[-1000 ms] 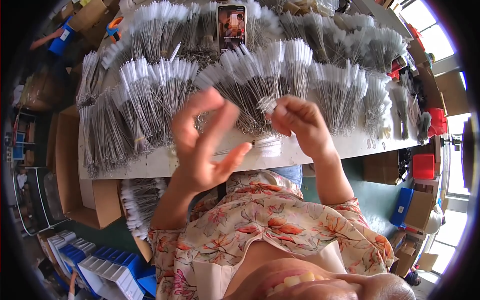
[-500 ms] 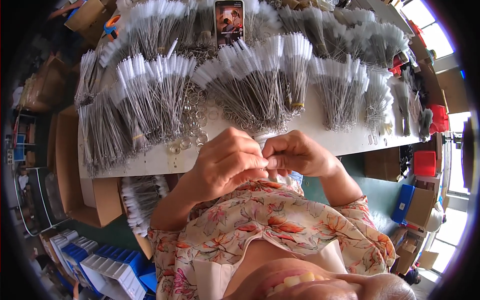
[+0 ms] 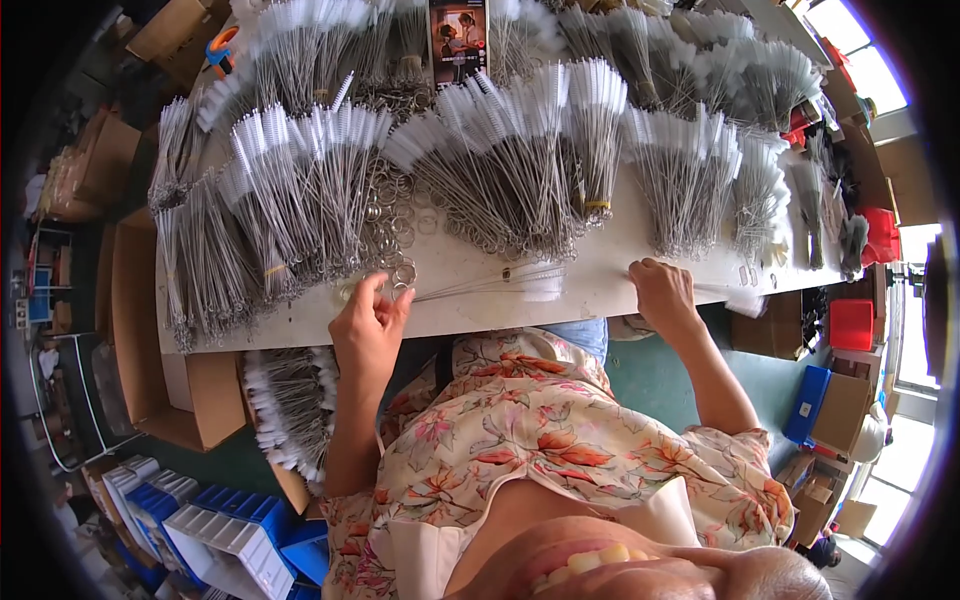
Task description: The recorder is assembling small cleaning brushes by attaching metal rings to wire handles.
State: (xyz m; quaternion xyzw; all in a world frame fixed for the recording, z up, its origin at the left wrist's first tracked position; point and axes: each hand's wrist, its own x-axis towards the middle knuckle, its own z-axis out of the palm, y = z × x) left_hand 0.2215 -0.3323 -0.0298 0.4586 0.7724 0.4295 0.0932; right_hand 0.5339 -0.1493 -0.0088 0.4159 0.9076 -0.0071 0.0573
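Note:
Over the table's near edge, my left hand (image 3: pixel 366 325) has its thumb and index finger parted beside loose metal rings (image 3: pixel 403 271); nothing shows in its grip. Several thin wire brushes (image 3: pixel 540 282) with white bristles lie flat, their wire ends close to my left thumb. My right hand (image 3: pixel 664 293) is at the table edge further right, fingers curled together. Out of its right side runs a wire brush (image 3: pixel 744 300) with blurred white bristles; the grip on the wire is mostly hidden by the hand.
Dense bundles of wire brushes (image 3: pixel 520 160) stand across the white table (image 3: pixel 440 318), more bundles (image 3: pixel 690 180) to the right. A phone (image 3: pixel 459 40) is propped at the back beside an orange tape roll (image 3: pixel 222 45). An open cardboard box (image 3: pixel 150 340) stands left, blue-and-white bins (image 3: pixel 225 540) below.
My hands were together in front of my chest, fingertips touching; now they are apart. The left went toward the rings, the right moved right with a brush. The brushes lying flat are now uncovered.

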